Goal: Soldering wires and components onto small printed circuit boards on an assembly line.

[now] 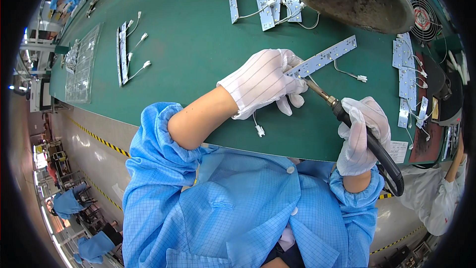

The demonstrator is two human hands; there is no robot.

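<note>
White striped gloves cover both of my hands. My left hand (270, 82) is closed on the near end of a narrow white LED circuit board (329, 55), which slants up to the right above the green bench mat (183, 39). Thin white leads hang from this board; one ends in a white plug (362, 78) on its right, another plug (260, 130) hangs below my left hand. In my right hand (365, 131) is a soldering iron (338, 110) with a black handle and cable. Its tip meets or nearly meets the board's near end; exact contact cannot be made out.
More LED boards with leads lie at the back (260, 0), on the left (122, 54) and on the right (406, 84). A clear plastic tray (82, 82) is far left. A wide metal hood (354, 0) overhangs the back right, beside a round fan (424, 17). A person's white sleeve (436, 198) shows at right.
</note>
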